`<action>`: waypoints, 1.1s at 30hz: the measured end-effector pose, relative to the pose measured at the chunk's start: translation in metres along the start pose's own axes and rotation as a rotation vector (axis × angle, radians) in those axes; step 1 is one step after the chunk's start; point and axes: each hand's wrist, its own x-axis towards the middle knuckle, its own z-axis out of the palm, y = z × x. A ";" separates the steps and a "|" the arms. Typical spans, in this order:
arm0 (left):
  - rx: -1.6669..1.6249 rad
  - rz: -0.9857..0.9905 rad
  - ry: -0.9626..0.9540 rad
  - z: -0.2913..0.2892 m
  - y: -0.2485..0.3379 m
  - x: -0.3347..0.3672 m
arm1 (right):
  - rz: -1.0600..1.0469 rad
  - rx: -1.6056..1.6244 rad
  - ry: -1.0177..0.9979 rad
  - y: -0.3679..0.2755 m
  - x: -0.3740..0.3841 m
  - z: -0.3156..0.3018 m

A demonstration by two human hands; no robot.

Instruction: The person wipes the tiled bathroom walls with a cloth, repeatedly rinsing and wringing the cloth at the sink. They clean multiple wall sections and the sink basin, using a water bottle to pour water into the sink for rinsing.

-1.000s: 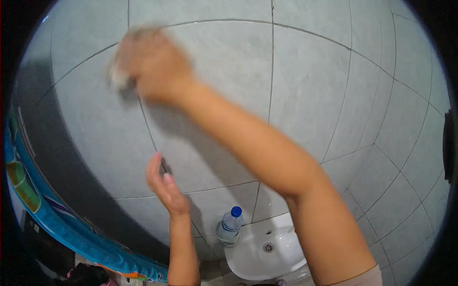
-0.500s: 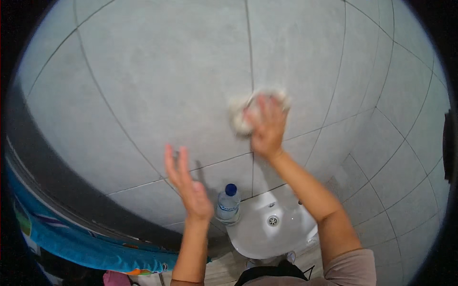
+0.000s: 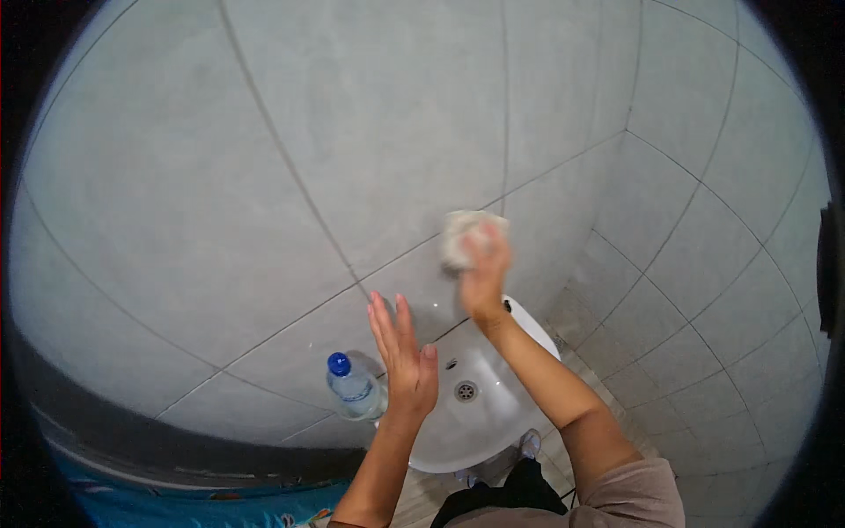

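Observation:
A cream-white cloth [image 3: 457, 236] is pressed against the grey tiled wall [image 3: 290, 88] under my right hand [image 3: 483, 268], whose fingers are curled over it and somewhat blurred. My left hand [image 3: 407, 361] is raised over the left side of the white washbasin [image 3: 444, 449], its fingers stretched out and nothing in it. Just left of that hand stands a clear plastic bottle [image 3: 354, 392] with a blue cap, at the basin's left edge. The basin's round drain [image 3: 466, 392] shows between my two forearms.
Tiled walls meet in a corner to the right. A dark band [image 3: 176, 440] and a bright blue patterned fabric [image 3: 194, 506] lie at the lower left. My shoes [image 3: 530, 443] stand on the floor below the basin. A dark object [image 3: 826, 268] shows at the right rim.
My right hand has moved the cloth lower on the wall, toward the basin. My left hand has shifted right, near the basin. The whole view has turned to the right.

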 end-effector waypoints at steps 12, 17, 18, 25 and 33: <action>0.157 -0.006 -0.030 0.051 0.022 0.037 | 0.446 0.117 0.082 0.105 -0.005 -0.019; 0.324 -0.021 0.100 0.084 0.043 0.086 | -0.349 0.143 -0.152 0.059 0.083 -0.010; 0.349 -0.041 0.090 0.091 0.047 0.094 | -0.373 0.107 -0.257 0.066 0.083 -0.011; 0.578 -0.104 0.042 0.144 0.058 0.135 | 0.579 -0.088 0.088 0.195 -0.011 -0.008; 0.622 -0.144 0.179 0.195 0.049 0.160 | -0.247 0.075 -0.194 0.151 0.162 -0.047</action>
